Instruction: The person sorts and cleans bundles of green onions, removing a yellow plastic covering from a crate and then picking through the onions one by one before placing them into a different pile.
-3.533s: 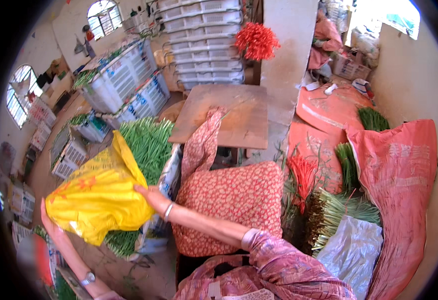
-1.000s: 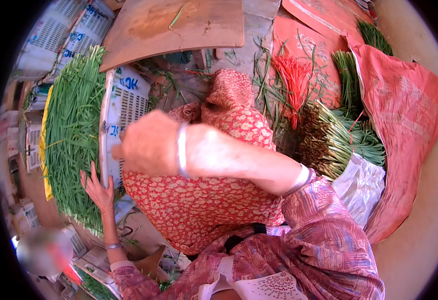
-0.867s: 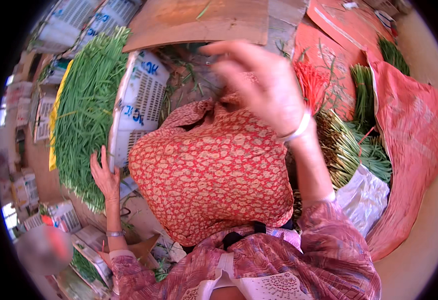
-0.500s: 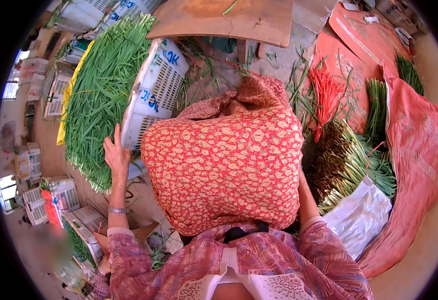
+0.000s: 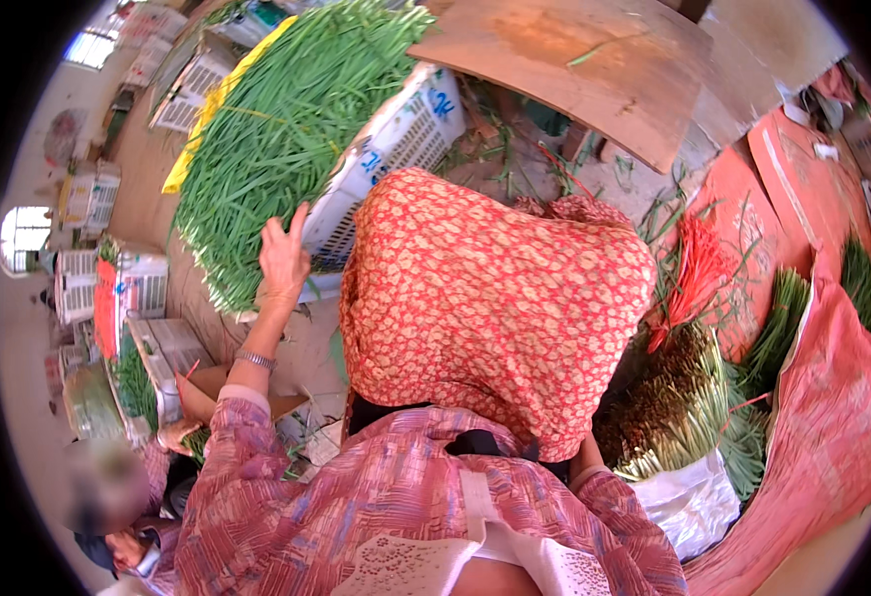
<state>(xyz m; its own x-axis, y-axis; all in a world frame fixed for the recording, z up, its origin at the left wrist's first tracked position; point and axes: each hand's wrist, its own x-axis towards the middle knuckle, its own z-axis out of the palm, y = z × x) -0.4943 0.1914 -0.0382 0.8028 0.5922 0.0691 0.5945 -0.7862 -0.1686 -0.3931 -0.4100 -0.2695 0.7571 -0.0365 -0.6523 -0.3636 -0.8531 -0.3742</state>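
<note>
My left hand [image 5: 284, 260] rests at the near corner of a white slotted plastic crate [image 5: 395, 149], fingers stretched out and apart at the edge of the greens. The crate is heaped with long flat green leaves [image 5: 286, 139] like garlic chives, pale stem ends toward me. A red floral cloth [image 5: 485, 298] covers my lap and knees. My right forearm [image 5: 586, 455] reaches down past the cloth's right side, which hides the hand. Nearest that arm lies a pile of stalks [image 5: 669, 407] with brown root ends and green tops.
A wooden board [image 5: 564, 70] stands ahead. At right are red ties [image 5: 694, 273], green bundles [image 5: 783, 313], white plastic sheeting [image 5: 689, 507] and a red tarp [image 5: 823, 447]. Yellow sheeting [image 5: 219, 94] lines the crate's far side. Another person [image 5: 127, 507] works at lower left near more crates [image 5: 142, 283].
The view has turned, so the crate and board sit farther right and higher. My left hand stays at the crate's near edge. My right arm is now more hidden, and the lap cloth has tilted.
</note>
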